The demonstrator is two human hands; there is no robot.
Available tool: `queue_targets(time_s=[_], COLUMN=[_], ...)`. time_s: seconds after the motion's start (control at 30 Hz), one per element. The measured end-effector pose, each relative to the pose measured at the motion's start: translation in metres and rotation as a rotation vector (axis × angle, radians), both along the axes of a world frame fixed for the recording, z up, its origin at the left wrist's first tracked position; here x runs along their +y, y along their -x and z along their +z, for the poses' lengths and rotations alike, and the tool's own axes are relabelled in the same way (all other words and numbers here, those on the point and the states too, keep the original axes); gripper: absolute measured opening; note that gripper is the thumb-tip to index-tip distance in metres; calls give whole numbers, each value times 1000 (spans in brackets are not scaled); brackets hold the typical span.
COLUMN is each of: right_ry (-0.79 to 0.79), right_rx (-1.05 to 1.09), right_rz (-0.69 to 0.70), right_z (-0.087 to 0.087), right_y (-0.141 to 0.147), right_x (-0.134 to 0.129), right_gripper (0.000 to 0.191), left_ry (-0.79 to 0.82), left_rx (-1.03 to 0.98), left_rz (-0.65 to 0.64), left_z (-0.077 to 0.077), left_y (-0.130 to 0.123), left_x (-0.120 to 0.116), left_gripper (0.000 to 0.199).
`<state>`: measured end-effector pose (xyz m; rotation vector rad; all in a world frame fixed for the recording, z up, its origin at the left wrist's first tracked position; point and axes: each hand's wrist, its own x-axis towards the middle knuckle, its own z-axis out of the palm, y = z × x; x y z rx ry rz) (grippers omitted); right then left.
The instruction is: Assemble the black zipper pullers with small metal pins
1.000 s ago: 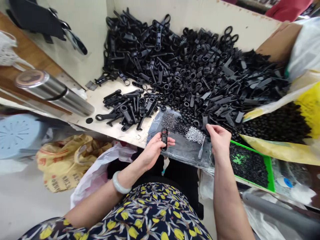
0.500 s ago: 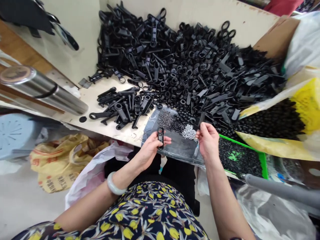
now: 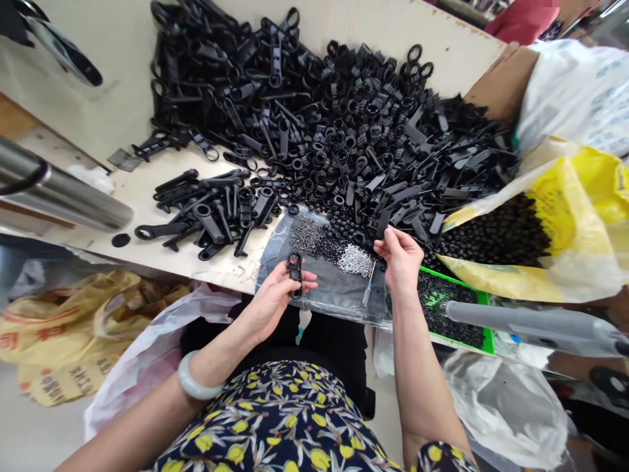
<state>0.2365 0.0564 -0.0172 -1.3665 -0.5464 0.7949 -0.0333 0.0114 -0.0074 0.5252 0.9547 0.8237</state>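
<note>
My left hand (image 3: pixel 284 286) grips a long black plastic part (image 3: pixel 295 275) with a ring-shaped end, held upright between thumb and fingers over the front edge of a dark plastic sheet (image 3: pixel 324 288). To its right, my right hand (image 3: pixel 400 255) pinches a flat black plastic strip (image 3: pixel 383 223) at its lower end. Between the hands, on the sheet, lie silvery pins (image 3: pixel 354 260), small dark grey pieces (image 3: pixel 305 236) and little black rings (image 3: pixel 339 229). A thin screwdriver (image 3: pixel 367 288) with a clear handle rests just left of my right wrist.
A big heap of black plastic parts (image 3: pixel 295 98) fills the back of the table. Similar long parts (image 3: pixel 211 210) form a smaller pile at left, near a steel flask (image 3: pixel 73 196). A green tray (image 3: pixel 484 298), a yellow bag (image 3: pixel 565 196) and a grey tube (image 3: pixel 525 324) crowd the right.
The whole view has shifted, so the table and both hands sit further left in it. My hands keep their holds, and the strip in my right hand now points more upright.
</note>
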Motion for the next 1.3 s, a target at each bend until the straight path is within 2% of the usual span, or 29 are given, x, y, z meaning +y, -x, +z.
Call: queue_targets(time_s=[0.1, 0.2, 0.3, 0.37, 0.43, 0.5, 0.6, 0.97, 1.17, 1.3], right_ry=[-17, -28, 16, 137, 239, 289, 285, 142, 90, 69], right_rx=[9, -8, 41, 98, 177, 237, 256, 85, -105, -60], right_rz=[-17, 10, 225, 432, 522, 524, 477, 438, 363, 405], right_z=[8, 19, 24, 21, 14, 6, -2, -10, -14, -13], right_y=[-2, 10, 44, 73, 99, 118, 132, 145, 149, 153], right_x=[2, -8, -37, -63, -85, -99, -104, -107, -110, -111], right_gripper=[39, 37, 34, 34, 36, 40, 41, 25, 22, 18], left_ry=[-10, -1, -16, -38, -55, -53, -30, -116, -170, -193], left_rx=[-11, -35, -66, -98, -133, -149, -150, -56, 53, 77], left_rz=[-6, 10, 17, 22, 29, 37, 40, 46, 81, 98], left_z=[-2, -1, 1, 2, 3, 4, 5, -8, -13, -14], left_y=[0, 0, -2, -2, -3, -3, -5, -13, -14, -13], left_x=[0, 1, 2, 2, 1, -1, -6, -21, -24, -27], left_gripper=[41, 42, 44, 47, 47, 46, 41, 36, 37, 35])
